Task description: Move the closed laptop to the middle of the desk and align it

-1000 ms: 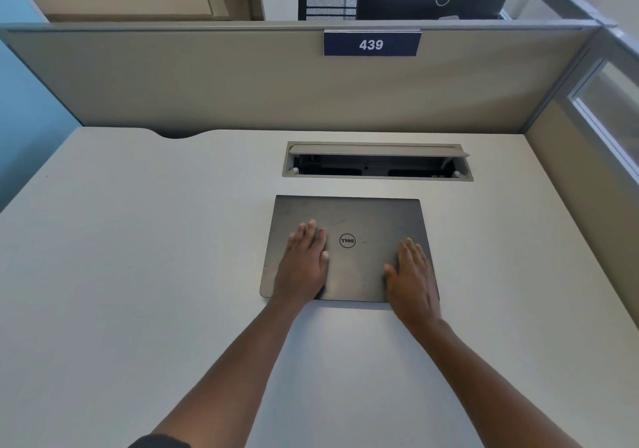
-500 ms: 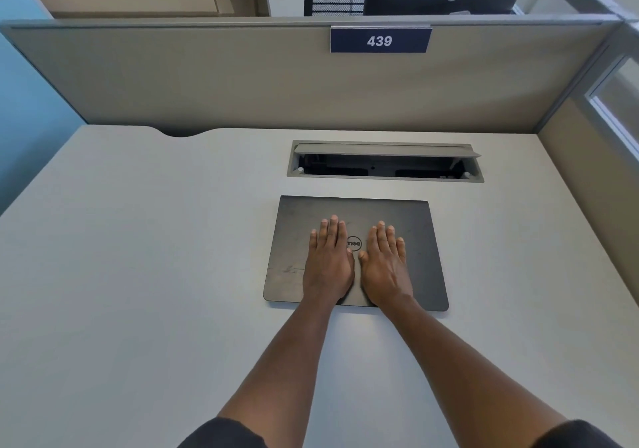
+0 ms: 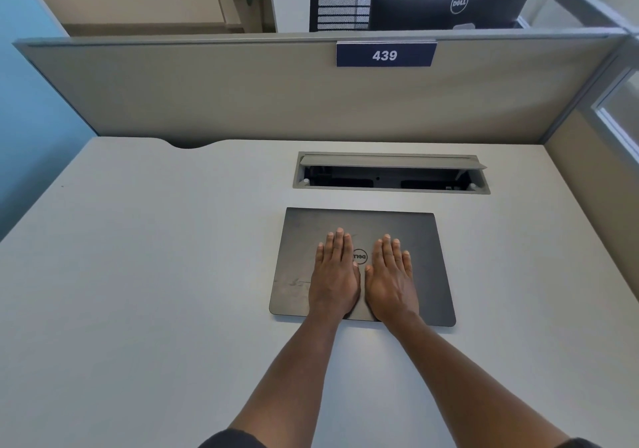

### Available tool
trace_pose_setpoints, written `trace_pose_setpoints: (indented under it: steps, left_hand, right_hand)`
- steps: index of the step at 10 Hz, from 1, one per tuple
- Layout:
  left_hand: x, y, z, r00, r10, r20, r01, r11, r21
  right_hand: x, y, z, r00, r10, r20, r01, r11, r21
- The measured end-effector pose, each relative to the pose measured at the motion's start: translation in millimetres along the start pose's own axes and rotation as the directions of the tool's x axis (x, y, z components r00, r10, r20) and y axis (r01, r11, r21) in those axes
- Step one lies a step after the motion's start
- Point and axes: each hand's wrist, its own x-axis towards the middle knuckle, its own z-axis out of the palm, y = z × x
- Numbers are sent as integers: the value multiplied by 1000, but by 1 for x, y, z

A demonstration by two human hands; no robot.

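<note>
Laptop [image 3: 361, 264], closed and dark grey, lies flat on the table [image 3: 138, 309] just in front of an open cable tray [image 3: 390, 173]; left hand [image 3: 333, 280] and right hand [image 3: 392, 283] rest flat on its lid, fingers extended, gripping nothing; a Dell logo shows between them; behind, the partition [image 3: 207, 91] carries a sign [image 3: 385, 54] reading 439; beyond it a Dell monitor [image 3: 453, 3].

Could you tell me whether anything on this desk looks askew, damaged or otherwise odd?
The laptop lies roughly square to the cable tray, both hands flat on its lid. Pale scuff marks show near its left front corner. The cable tray's flap is propped open.
</note>
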Motion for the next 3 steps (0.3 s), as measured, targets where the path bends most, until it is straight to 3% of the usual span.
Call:
trace_pose_setpoints:
  steps: [2, 3]
  left_hand:
    - [5, 0, -18, 998, 12, 57, -11, 1000, -13]
    - [8, 2, -40, 999, 44, 19, -44, 999, -26]
  right_hand:
    - [4, -1, -17, 999, -6, 37, 4, 999, 51]
    - [13, -7, -39, 999, -15, -49, 18, 998, 63]
